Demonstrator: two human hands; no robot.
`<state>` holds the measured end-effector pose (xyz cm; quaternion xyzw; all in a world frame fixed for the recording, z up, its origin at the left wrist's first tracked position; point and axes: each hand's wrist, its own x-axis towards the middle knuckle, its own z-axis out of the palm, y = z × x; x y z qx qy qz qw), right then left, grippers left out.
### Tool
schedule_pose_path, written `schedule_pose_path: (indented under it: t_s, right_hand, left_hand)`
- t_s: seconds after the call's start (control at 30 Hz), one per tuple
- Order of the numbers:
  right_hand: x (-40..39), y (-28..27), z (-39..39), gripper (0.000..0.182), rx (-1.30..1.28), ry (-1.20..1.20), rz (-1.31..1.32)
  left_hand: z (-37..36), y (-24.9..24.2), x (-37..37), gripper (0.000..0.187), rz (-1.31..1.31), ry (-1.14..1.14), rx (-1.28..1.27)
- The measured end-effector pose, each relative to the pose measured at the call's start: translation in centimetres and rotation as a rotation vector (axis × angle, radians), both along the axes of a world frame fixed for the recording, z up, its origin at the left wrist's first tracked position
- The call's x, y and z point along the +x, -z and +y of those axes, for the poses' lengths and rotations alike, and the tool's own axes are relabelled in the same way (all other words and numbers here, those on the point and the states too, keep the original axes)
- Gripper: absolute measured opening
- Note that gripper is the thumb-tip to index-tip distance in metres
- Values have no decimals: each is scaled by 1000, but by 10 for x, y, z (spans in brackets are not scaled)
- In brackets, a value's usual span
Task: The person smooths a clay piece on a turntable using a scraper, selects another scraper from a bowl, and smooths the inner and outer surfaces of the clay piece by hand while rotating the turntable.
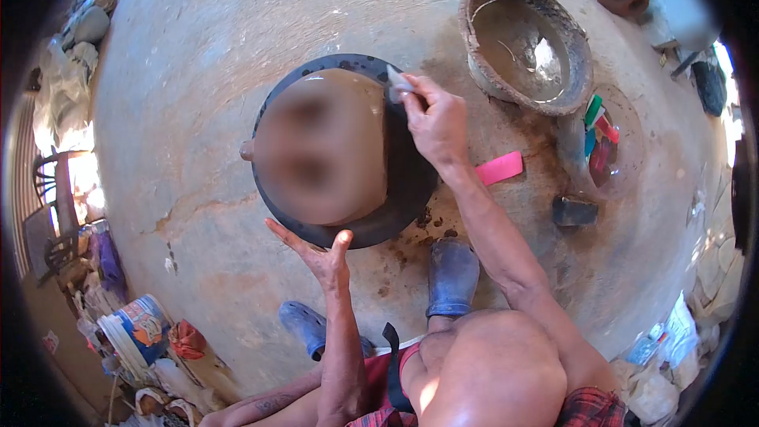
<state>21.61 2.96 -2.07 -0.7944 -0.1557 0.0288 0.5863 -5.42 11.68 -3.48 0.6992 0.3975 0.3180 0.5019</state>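
Observation:
A large rounded clay piece point(368, 150), wet and brown, sits on a dark round disc point(411, 166) on the floor; much of its top is blurred. A small knob point(247, 150) shows at its left side. My right hand point(437, 122) pinches a small whitish, thin scrap point(397, 85) over the disc's right edge, beside the clay. At the disc's near edge is my left hand point(324, 259), thumb and fingers spread, holding nothing.
A rough basin point(474, 55) of murky water stands at the upper right. Near it are a clear tub point(573, 158) with colourful tools, a dark block point(575, 211) and a pink flat piece point(500, 168). A white bucket point(130, 336) stands lower left.

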Motion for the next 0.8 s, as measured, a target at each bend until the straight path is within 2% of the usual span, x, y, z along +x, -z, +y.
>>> schedule_pose_path:
  t_s: [0.07,0.13,0.2,0.33,0.47,0.53,0.63,0.73,0.8]
  right_hand:
    - [-4,3,4,20,9,-17,-19]
    - [-10,3,5,18,64,-31,-154]
    - [-19,6,1,19,51,-22,-108]
    - [-42,14,-9,22,136,-21,-217]
    - [-84,16,-45,25,90,-171,-269]
    - [-102,15,-65,26,150,-372,-270]
    - [-103,11,-72,31,99,-351,-265]
    - [-57,8,-42,21,80,6,-238]
    - [-25,10,-22,18,56,46,-247]
  left_hand:
    - [6,7,-3,153,62,22,33]
    - [7,8,-2,156,127,34,65]
    - [6,10,2,153,137,31,51]
    - [6,9,5,148,229,48,58]
    - [5,12,3,143,223,26,51]
    - [8,14,3,143,219,35,56]
    - [11,14,3,141,158,51,20]
    - [10,10,4,139,182,54,47]
    - [10,10,3,140,204,56,47]
